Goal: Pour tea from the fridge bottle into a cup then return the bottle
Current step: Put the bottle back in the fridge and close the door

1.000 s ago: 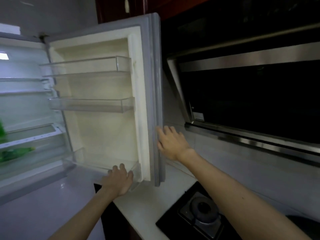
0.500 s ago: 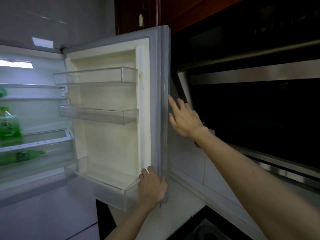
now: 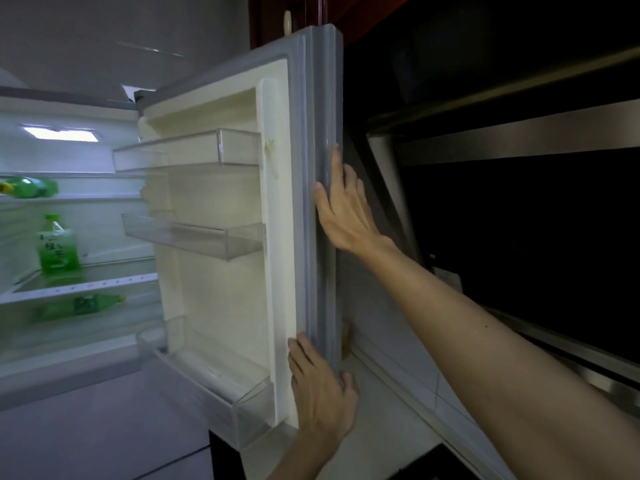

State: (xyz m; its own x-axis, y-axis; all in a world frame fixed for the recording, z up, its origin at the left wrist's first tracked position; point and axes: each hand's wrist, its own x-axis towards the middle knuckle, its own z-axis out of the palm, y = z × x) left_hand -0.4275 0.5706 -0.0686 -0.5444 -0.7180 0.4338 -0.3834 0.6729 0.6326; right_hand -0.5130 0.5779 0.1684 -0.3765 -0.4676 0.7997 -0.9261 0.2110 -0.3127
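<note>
Fingers (image 3: pixel 335 168) of the right hand (image 3: pixel 343 209) lie straight and flat on the door (image 3: pixel 221 299) edge; the left hand (image 3: pixel 318 386) clasps it lower, thumb behind. The upright bottle (image 3: pixel 57 247) waits on a fridge shelf (image 3: pixel 86 282) (no cup in view), so I judge only the opening is done.

Hidden and unreadable around the open fridge

Your right hand (image 3: pixel 346 209) lies flat on the far edge of the fridge door (image 3: pixel 221 299), its palm out of sight against the outer face, which is turned away from you. Your left hand (image 3: pixel 320 389) clasps the lower edge, thumb partly tucked behind it. The top-shelf bottle (image 3: pixel 33 187) is cut by the left edge. The upright bottle (image 3: pixel 57 247) has a label too blurred to read. The lowest bottle (image 3: pixel 86 305) is a green smear behind the shelf front (image 3: pixel 114 283). A yellowish object (image 3: pixel 345 341) peeks from behind the door, and you cannot tell what it is.
</note>
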